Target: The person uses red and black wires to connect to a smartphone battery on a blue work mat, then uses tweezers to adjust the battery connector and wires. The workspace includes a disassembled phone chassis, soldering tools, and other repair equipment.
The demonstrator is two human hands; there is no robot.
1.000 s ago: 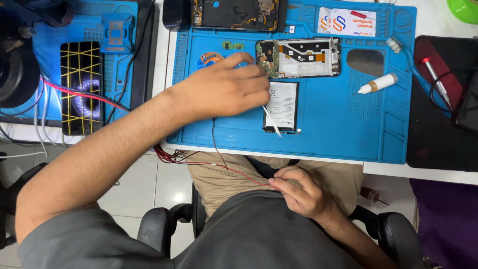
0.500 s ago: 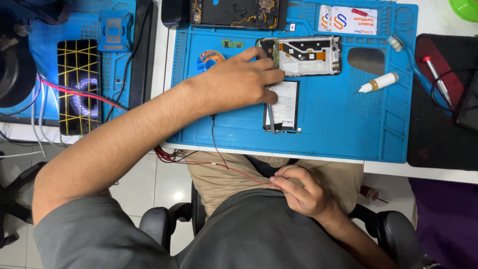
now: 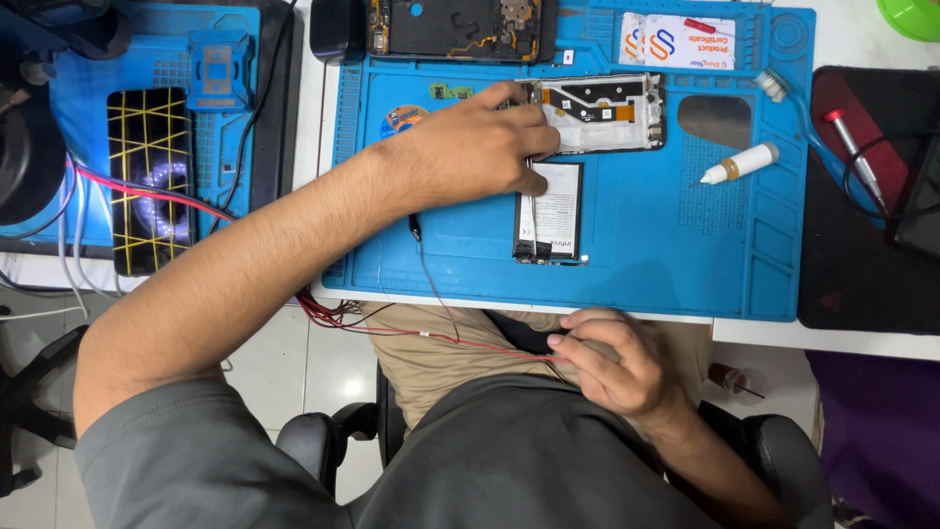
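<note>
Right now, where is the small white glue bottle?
In the head view, the white glue bottle lies on the blue mat's right side, right of the opened phone frame.

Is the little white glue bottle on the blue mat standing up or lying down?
Lying down: the white bottle rests on its side on the blue mat, nozzle pointing left.

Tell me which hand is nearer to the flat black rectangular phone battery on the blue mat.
Left. The left hand rests at the flat black rectangular phone battery's top edge; the right hand is off the blue mat, over the lap, pinching a thin red wire.
</note>
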